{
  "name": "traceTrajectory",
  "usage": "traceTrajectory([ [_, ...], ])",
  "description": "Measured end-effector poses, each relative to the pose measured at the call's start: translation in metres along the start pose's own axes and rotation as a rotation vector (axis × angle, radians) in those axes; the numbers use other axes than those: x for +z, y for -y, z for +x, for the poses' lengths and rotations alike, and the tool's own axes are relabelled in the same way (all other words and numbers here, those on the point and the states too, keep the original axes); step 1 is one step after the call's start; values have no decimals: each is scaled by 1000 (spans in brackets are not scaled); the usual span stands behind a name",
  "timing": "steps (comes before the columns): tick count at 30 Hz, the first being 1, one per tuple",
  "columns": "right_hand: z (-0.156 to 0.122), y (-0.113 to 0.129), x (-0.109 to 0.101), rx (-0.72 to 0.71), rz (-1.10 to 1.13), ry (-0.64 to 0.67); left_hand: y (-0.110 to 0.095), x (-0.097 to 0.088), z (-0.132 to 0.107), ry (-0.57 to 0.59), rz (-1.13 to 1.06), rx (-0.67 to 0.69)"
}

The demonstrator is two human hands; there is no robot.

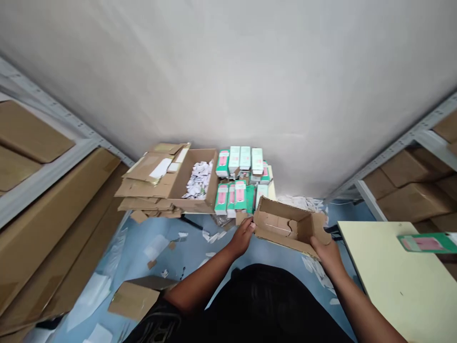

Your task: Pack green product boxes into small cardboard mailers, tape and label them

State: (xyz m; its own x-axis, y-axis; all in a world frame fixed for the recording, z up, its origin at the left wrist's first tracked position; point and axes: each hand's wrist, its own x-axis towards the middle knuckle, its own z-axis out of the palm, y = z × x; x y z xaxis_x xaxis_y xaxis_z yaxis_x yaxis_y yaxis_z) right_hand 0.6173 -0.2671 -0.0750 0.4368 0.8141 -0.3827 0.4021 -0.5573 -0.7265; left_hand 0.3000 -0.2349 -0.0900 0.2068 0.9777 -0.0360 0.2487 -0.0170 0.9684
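An open, bare-bottomed cardboard box (282, 245) is held out in front of me over the floor. My left hand (243, 234) grips its left end, with the thumb at the edge. Around its right end my right hand (324, 250) is closed, beside a curved flap. Just beyond the box, green and white product boxes (240, 193) stand in a group on a table by the wall. Left of that group sits a larger carton (210, 202) holding small folded white papers (200, 178).
Flattened cardboard (150, 178) is piled at the left end of the far table. Shelves with cartons (416, 200) flank both sides. A cream table (385, 271) at right bears a green box (426, 243). Paper scraps and a carton (134, 300) lie on the blue floor.
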Motion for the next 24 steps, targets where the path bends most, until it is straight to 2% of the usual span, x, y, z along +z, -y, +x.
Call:
traceTrajectory([
  [3, -20, 36, 47, -46, -47, 50, 7, -79, -20, -59, 17, 34],
  [6, -36, 67, 87, -100, -53, 97, 5, -157, -28, -208, 57, -10],
  [9, -45, 91, 118, -124, -69, 157, -2, -230, -16, -341, 225, -13],
  [12, -44, 108, 139, -147, -94, 185, -2, -288, 15, -353, 420, -36],
  [14, -38, 116, 149, -186, -98, 217, 4, -313, 42, -298, 540, -86],
  [17, -22, 125, 164, -234, -110, 301, 20, -334, 86, -151, 780, -183],
  [20, -8, 133, 180, -240, -117, 393, 37, -342, 129, 66, 1011, -272],
  [24, 1, 141, 202, -236, -100, 521, 62, -341, 173, 256, 1081, -384],
])
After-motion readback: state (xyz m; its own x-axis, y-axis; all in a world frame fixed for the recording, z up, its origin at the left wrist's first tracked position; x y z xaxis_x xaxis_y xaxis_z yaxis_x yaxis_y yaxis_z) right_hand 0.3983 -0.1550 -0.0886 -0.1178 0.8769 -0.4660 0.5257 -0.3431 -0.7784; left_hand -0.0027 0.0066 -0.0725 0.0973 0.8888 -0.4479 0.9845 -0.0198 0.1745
